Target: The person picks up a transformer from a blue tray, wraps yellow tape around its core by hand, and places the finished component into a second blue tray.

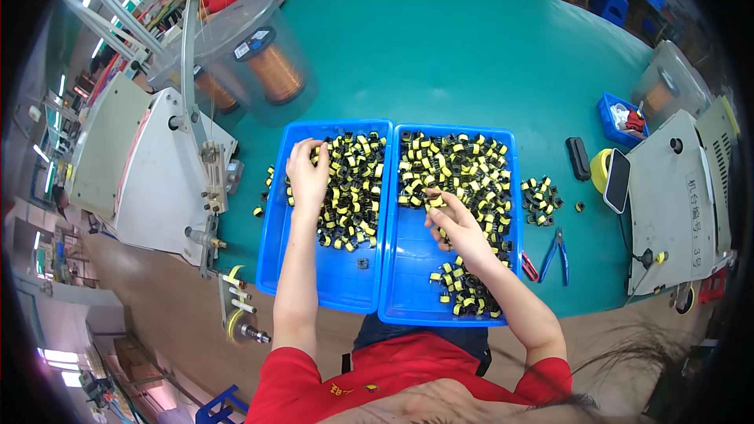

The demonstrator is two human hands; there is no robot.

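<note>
Two blue trays (345, 286) stand side by side, holding many small black coil bobbins wrapped in yellow tape (345, 188). My left hand (308, 177) is over the far left part of the left tray, fingers curled together among the bobbins; what they hold, if anything, is hidden. Above the right tray (408, 267), my right hand (459, 228) pinches one yellow-taped bobbin (434, 202) between thumb and fingers. A lone dark bobbin (362, 264) lies on the left tray's bare near floor. In the right tray, a smaller group (467, 290) sits at the near right corner.
Loose bobbins (540, 200) lie right of the trays, near blue-handled pliers (558, 255), a red-handled tool (529, 265), a black case (578, 159) and a phone (617, 180) on a stand. Machines flank the green table (440, 55); copper wire spools (275, 71) stand at the far left.
</note>
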